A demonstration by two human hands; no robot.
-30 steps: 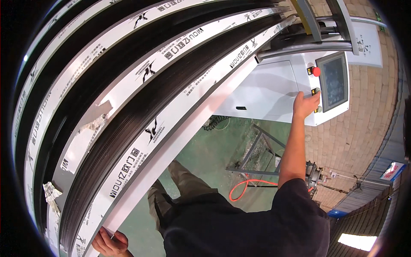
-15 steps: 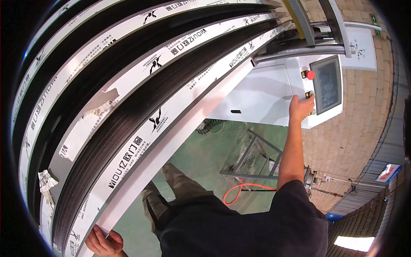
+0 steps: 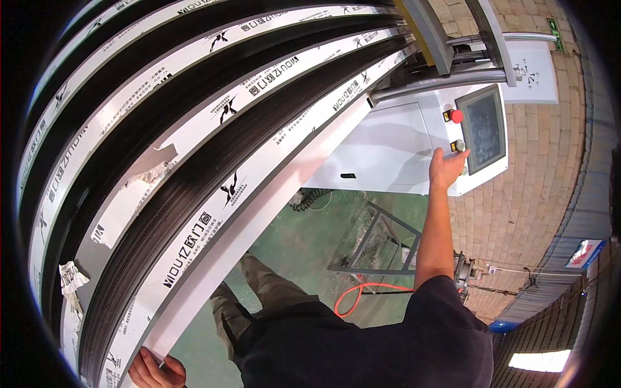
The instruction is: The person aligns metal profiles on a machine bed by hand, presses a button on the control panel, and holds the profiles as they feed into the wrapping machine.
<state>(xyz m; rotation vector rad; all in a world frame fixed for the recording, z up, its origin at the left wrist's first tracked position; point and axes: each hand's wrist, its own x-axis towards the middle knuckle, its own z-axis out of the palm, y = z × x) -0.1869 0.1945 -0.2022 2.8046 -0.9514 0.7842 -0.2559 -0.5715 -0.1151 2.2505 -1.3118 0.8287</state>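
From where I stand, with twelve o'clock at the top of the person's view, a long film-wrapped profile [image 3: 259, 205] sweeps from between seven and eight o'clock up to about one. More film-wrapped profiles [image 3: 268, 77] lie in rows beyond it towards ten, one with its film [image 3: 154, 167] torn.

The left hand [image 3: 156, 372], past seven o'clock, has its fingers and thumb bent round the near profile's lower edge and seems to have hold of it, though the view's rim cuts it off. The right hand [image 3: 446, 169], just short of three, is loosely spread and empty at a white control cabinet [image 3: 388, 145]. Its fingertips are by the knob [image 3: 460, 146] beside the touchscreen [image 3: 482, 129], below the red stop button [image 3: 457, 116]; I can't tell whether anything is pressed.

As I judge it, the profile is already lined up and steadied, and the work at the controls is in hand. No finished result shows, and how much is left I can't tell. Near five o'clock, an orange hose [image 3: 341, 301] curls by a grey metal frame [image 3: 375, 269].
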